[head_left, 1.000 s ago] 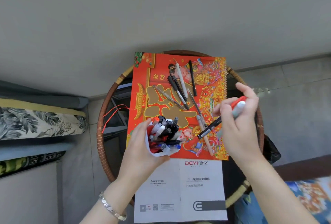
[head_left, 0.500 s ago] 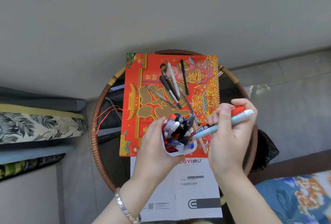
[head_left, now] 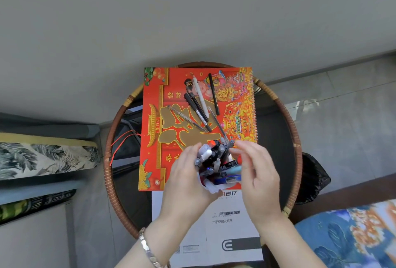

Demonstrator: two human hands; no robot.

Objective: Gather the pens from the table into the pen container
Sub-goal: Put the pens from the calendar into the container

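Now your left hand (head_left: 188,182) grips the pen container (head_left: 211,187); your right hand's (head_left: 257,173) grip pinches pens (head_left: 230,169) over the round bench (head_left: 296,139), below the red calendar (head_left: 154,117).

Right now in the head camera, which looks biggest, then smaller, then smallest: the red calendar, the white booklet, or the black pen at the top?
1. Red calendar, biggest.
2. White booklet, though hands cover part and it sits nearer the camera.
3. Black pen, smallest by far.

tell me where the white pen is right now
In the head view the white pen lies on the red calendar near its far edge, between black pens, beyond both hands.
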